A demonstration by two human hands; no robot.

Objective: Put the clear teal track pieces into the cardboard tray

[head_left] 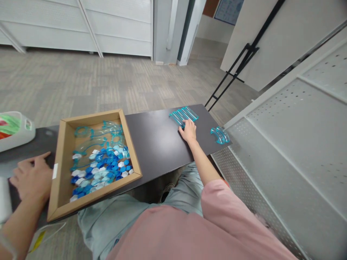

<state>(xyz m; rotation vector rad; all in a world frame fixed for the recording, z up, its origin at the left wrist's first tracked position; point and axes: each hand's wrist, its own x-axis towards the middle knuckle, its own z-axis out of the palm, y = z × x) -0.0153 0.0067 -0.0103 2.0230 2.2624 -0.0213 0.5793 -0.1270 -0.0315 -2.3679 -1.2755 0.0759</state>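
At the far part of the dark table, my right hand [188,130] is bent over the near edge of a row of straight clear tubes [184,115] with teal ends. Its thumb and fingers close around the nearest tube, which they partly hide. To the right lie several curved clear tubes [220,135], grouped side by side. My left hand [34,177] rests on the table with its fingers spread, just left of a cardboard box [63,144]. Inside the box are larger clear track pieces [89,146] and many blue, pale blue and white hexagonal pieces [104,168].
A white container [17,133] with green and red contents stands at the table's left end. A white object [4,200] sits at the left edge of view. A perforated grey panel [292,151] borders the table's right end. Below the front edge are my legs [173,195].
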